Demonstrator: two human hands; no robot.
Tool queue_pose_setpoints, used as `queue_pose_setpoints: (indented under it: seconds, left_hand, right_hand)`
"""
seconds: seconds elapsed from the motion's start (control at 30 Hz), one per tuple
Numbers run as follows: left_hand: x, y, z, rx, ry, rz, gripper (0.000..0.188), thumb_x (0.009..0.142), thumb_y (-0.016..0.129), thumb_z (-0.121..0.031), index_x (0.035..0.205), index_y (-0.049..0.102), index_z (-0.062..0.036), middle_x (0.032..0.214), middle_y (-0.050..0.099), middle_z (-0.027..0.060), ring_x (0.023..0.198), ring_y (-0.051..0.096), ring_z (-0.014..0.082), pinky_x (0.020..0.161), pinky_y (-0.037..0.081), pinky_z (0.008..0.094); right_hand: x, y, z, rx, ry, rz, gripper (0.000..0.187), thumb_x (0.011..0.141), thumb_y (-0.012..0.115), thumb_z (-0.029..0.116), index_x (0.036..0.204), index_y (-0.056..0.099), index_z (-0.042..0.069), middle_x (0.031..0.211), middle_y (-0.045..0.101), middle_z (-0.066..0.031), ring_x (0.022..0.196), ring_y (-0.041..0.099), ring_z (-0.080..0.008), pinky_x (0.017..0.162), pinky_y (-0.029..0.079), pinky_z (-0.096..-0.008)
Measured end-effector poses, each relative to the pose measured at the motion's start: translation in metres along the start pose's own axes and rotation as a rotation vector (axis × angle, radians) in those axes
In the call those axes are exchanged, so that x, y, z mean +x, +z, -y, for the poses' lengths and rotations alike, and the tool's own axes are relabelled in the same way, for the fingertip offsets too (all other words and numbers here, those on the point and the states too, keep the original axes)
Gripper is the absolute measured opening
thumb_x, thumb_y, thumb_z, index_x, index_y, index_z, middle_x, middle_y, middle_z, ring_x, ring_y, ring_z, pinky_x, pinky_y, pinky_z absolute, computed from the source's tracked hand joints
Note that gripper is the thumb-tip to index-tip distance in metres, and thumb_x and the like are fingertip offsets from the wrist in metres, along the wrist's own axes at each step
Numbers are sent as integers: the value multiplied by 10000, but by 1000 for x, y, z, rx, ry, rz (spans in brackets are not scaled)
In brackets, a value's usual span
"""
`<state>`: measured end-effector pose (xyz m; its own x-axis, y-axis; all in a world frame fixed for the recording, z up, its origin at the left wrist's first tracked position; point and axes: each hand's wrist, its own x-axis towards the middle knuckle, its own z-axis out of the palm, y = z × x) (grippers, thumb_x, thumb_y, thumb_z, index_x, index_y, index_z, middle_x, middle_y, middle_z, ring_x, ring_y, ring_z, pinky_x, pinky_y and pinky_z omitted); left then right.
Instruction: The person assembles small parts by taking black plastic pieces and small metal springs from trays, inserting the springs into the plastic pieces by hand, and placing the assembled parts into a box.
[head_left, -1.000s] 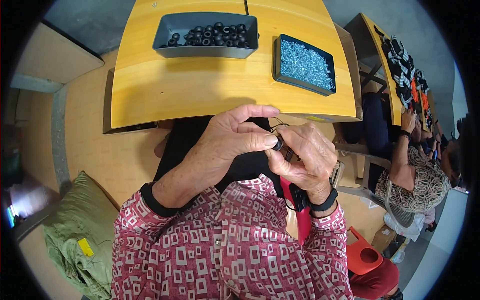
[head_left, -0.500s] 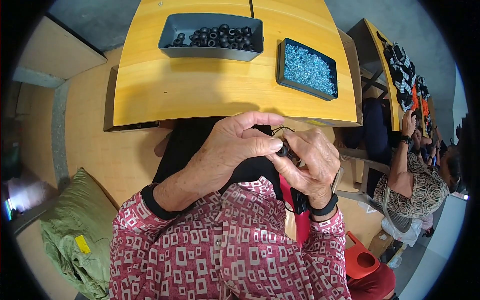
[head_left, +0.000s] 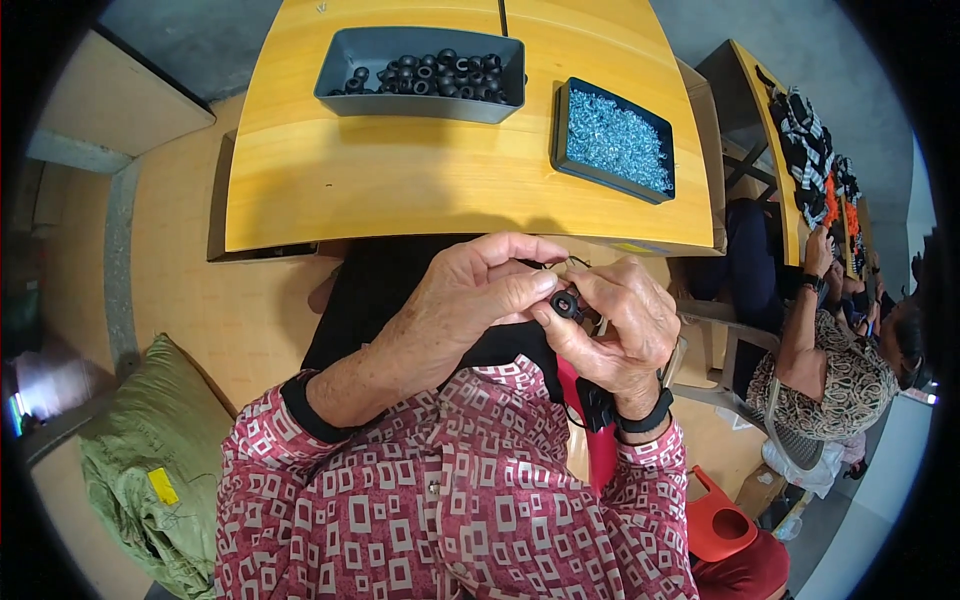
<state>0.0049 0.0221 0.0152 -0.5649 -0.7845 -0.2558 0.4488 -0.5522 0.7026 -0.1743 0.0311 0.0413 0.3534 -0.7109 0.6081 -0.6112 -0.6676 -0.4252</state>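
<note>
In front of my lap, just off the table's near edge, my two hands meet. My right hand [head_left: 628,318] is closed, its thumb and fingers gripping a round black bead [head_left: 564,304] whose hole faces up. A thin black cord [head_left: 575,261] loops between the fingertips of both hands. My left hand [head_left: 478,288] is closed in a pinch right beside the bead, apparently on the cord; its fingertips partly hide what they hold. On the table, a dark grey tray [head_left: 420,106] carries several black beads [head_left: 440,75] of the same kind.
A second dark tray [head_left: 612,184] of small clear bluish pieces [head_left: 615,135] sits right on the yellow table [head_left: 400,190]. A green sack [head_left: 150,450] lies at left. A red plastic stool [head_left: 715,525] stands at lower right. Another person [head_left: 835,370] sits farther right beside a table with black-and-white goods [head_left: 800,135].
The bead has turned so its hole now shows upward. My left thumb has shifted slightly left and up, off the bead. My right hand stays nearly in place.
</note>
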Motion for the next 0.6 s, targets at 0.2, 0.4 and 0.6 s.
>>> queue_pose_setpoints:
  seconds: [0.2,0.4,0.6]
  left_hand:
    - [-2,-3,1,-29,-7,-31,292,916,611,-129,1173,573,4,1057,632,57,958,603,94,842,503,230]
    - [-3,-1,-6,33,93,-25,305,847,661,-34,1138,580,8,1067,648,68,943,622,100,852,496,226]
    - [-5,-2,-9,46,108,-37,321,824,661,21,1135,586,-7,1002,652,47,924,612,88,853,488,223]
  right_hand:
    - [0,3,-2,-21,-6,-26,315,637,823,98,881,648,3,701,609,-80,573,586,-204,497,454,-298]
    - [0,2,-5,-67,-111,0,384,649,821,123,964,652,-19,785,629,-106,671,618,-232,563,484,-312]
    - [5,-7,0,143,92,137,338,659,809,107,949,688,-16,812,649,-110,727,646,-241,637,521,-329]
